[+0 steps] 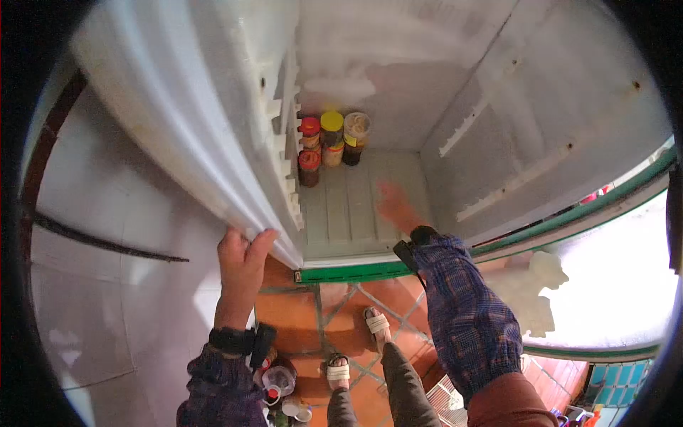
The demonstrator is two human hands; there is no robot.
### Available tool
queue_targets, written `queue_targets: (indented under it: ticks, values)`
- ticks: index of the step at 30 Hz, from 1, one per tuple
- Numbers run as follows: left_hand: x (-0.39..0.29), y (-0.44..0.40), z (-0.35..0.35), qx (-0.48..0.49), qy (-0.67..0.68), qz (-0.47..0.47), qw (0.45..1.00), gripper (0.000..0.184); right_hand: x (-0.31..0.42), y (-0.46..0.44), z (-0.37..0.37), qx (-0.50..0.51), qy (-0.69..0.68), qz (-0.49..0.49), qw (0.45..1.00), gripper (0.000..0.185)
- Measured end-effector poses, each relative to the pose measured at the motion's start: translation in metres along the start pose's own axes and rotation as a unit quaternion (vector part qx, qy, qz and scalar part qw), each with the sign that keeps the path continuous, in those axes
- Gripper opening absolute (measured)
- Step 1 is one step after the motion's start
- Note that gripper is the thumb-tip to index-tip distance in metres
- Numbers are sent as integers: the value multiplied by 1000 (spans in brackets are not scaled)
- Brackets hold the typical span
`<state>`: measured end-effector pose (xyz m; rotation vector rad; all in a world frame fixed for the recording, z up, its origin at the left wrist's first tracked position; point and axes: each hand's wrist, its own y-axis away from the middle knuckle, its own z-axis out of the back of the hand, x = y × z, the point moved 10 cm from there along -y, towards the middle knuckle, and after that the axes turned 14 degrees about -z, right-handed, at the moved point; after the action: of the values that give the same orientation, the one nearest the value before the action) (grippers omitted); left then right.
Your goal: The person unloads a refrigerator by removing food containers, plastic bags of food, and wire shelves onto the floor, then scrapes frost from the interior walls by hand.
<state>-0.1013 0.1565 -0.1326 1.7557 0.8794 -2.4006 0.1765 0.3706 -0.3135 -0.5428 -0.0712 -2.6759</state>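
My left hand grips the white left edge of an upright fridge cabinet, thumb and fingers bent around its rim. Inside the cabinet, my right hand hovers above the ribbed floor, smeared by motion. Its fingers are too blurred to show whether they hold anything. Several jars stand in the back left corner: two with red lids, a yellow-lidded jar, and a jar with a pale top. Some seem stacked on others.
A green sill runs along the cabinet's front. To the right, a glass door with a green frame is swung out. Shelf supports line the inner walls. Jars and bottles stand on the tiled floor near my feet; a white rack lies right.
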Motion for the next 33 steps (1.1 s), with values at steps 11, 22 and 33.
queue_targets:
  ticks: [11,22,33]
  values:
    - [17,72,11,-223,-91,68,968,28,21,-163,47,-161,-88,-10,983,72]
    - [110,159,-212,44,120,325,937,30,0,-217,37,-176,-132,-63,973,83]
    - [244,84,-266,-95,354,418,831,69,43,-18,-19,162,-229,77,957,84]
